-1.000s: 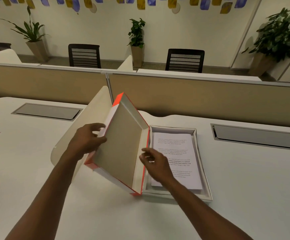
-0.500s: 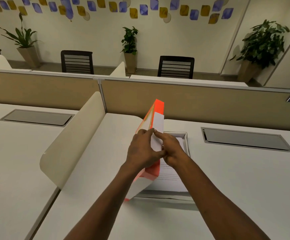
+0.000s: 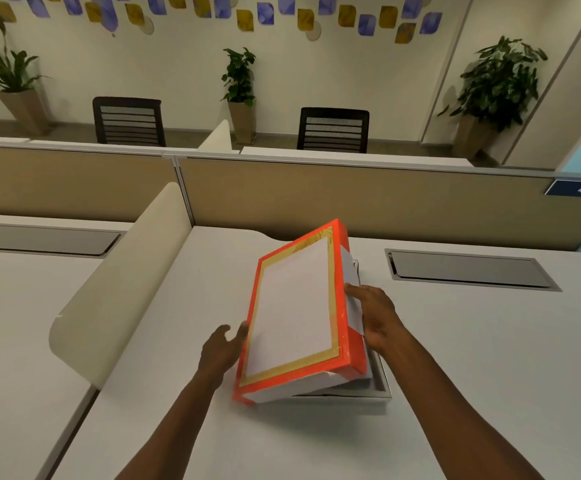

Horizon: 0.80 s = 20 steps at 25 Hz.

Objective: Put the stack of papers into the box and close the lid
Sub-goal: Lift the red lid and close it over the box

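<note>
The orange lid [image 3: 296, 313], with a white and gold top face, lies tilted over the shallow white box [image 3: 381, 384] on the desk. Its left side is raised and its right side sits down over the box. My right hand [image 3: 377, 318] grips the lid's right edge. The fingers of my left hand [image 3: 225, 348] touch the lid's left edge, thumb spread apart. Only the box's near right corner and a bit of its far rim show. The stack of papers is hidden under the lid.
A curved cream divider [image 3: 119, 289] stands on the desk left of the box. A tan partition [image 3: 351, 199] runs along the back. Grey cable hatches [image 3: 469, 270] are set into the desk right and left. Chairs and potted plants are beyond the partition.
The lid has swung from standing on its edge beside the box to lying top face up over it, and my hands have moved apart to its two long edges.
</note>
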### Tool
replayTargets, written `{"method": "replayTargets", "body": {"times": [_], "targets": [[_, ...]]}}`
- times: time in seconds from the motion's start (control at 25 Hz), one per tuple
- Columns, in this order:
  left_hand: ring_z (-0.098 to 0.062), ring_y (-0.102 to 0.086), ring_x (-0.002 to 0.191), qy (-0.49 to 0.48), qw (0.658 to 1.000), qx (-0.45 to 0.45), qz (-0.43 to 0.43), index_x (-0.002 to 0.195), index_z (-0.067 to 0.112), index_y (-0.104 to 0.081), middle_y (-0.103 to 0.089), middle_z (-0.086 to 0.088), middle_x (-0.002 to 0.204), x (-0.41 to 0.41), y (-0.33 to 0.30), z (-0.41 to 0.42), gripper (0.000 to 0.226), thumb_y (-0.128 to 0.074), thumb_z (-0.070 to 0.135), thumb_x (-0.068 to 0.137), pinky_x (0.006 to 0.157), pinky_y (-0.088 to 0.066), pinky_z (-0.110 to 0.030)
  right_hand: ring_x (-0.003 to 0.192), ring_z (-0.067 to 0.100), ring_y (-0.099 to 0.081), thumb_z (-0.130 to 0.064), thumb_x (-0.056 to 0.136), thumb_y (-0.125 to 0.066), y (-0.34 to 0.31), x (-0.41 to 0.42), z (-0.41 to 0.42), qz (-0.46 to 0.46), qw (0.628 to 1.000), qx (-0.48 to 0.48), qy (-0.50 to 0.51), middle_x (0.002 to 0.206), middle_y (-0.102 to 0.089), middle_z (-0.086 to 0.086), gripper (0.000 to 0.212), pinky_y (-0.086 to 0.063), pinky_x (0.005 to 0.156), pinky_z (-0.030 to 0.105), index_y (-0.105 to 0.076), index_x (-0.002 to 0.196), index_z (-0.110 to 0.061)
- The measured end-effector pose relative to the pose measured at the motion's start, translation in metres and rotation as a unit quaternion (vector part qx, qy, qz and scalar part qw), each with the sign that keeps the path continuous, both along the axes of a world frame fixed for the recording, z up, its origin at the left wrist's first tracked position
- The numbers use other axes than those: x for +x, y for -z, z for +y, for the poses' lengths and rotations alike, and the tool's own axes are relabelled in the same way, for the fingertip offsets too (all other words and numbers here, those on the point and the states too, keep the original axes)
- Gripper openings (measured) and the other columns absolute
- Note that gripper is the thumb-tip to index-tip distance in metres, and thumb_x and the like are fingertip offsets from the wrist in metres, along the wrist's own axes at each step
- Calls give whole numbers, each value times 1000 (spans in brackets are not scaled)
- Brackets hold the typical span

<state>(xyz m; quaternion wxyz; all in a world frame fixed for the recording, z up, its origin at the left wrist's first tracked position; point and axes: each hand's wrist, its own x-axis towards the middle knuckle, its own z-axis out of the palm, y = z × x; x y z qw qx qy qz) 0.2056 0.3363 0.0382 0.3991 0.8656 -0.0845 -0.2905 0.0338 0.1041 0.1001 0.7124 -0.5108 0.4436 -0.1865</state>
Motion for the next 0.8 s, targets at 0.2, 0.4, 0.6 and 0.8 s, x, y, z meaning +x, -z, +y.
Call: {"method": "replayTargets", "body": {"times": [0.2,0.4,0.6,0.8], "targets": [[-28,-64,84,29,998,-27,44,95,10,-69,-67,-10,88,1,38,-6,96,-48,97,58,77,-50,-39,106,33,-67,-34,82,-79,26,-29,-16,75,994,-77,18,125,-64,10,60,-56,95,54,-53,132,-13],[-25,-61,109,28,991,-115,56,119,26,-62,-64,3,116,-27,25,-16,42,-57,57,92,94,-53,-43,96,28,-68,-30,88,-74,52,-51,-21,107,990,-93,13,124,-63,11,52,-60,78,41,-50,132,-17],[-24,-56,125,49,985,-148,78,137,39,-48,-57,13,129,-43,31,-13,46,-55,54,94,106,-48,-44,104,25,-66,-36,90,-70,81,-65,-15,165,971,-169,-27,123,-66,5,48,-56,90,41,-56,133,-21],[-26,-52,134,71,987,-132,61,158,31,-26,-45,10,147,-50,38,-12,66,-49,50,99,109,-47,-46,103,22,-65,-35,97,-59,92,-67,-7,171,967,-185,-31,120,-68,2,38,-54,94,39,-59,133,-20]]}}
